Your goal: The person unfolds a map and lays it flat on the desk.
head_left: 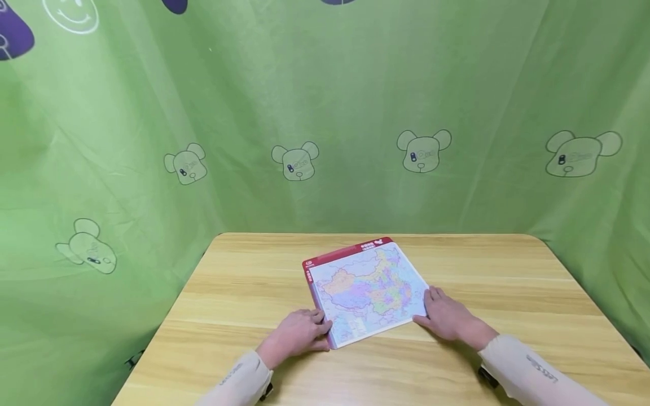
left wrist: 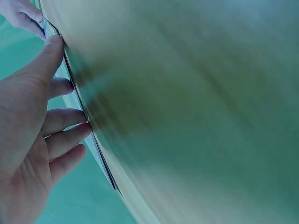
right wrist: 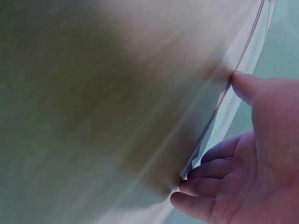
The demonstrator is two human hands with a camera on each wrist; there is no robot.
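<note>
A square map board (head_left: 368, 290) with a red border along its far and left sides lies flat on the wooden table (head_left: 244, 293). My left hand (head_left: 317, 327) rests at its near left corner, fingertips against the edge. At the near right corner my right hand (head_left: 431, 307) touches the board's side. In the left wrist view the left hand (left wrist: 51, 116) has its thumb and lightly bent fingers against the thin board edge (left wrist: 88, 126). The right wrist view shows the right hand (right wrist: 233, 154) the same way at the board edge (right wrist: 219, 112). Neither hand wraps round the board.
Green fabric with bear prints (head_left: 424, 151) hangs behind the table and at both sides. The table's rounded corners and side edges lie close to the fabric. Light sleeves (head_left: 528, 375) cover both forearms near the front edge.
</note>
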